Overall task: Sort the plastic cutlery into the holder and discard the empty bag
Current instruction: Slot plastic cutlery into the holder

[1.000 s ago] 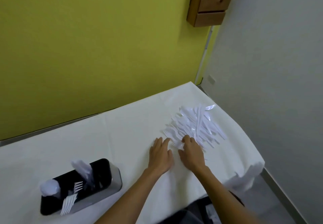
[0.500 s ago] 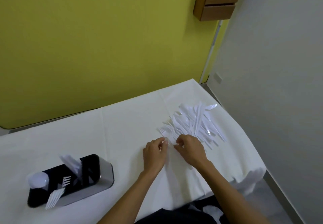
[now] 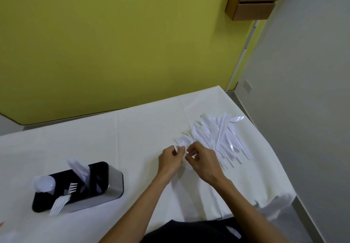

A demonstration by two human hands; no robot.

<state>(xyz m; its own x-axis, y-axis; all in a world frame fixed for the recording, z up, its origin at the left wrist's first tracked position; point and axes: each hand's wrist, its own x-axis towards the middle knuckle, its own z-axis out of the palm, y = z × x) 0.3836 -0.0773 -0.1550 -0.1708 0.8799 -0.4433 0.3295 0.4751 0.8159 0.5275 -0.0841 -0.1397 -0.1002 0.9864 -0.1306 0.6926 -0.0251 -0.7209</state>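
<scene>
White pieces (image 3: 176, 148) are being pinched in the curled fingers of the left hand (image 3: 170, 159) and right hand (image 3: 204, 162) at the near left edge of the cutlery pile (image 3: 217, 136), and it is judged they must next be carried to the holder (image 3: 115, 183) at the near left.

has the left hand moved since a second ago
Yes. The left hand stayed by the near left edge of the cutlery pile, but it lifted from flat on the tablecloth and now pinches a white plastic piece.
</scene>
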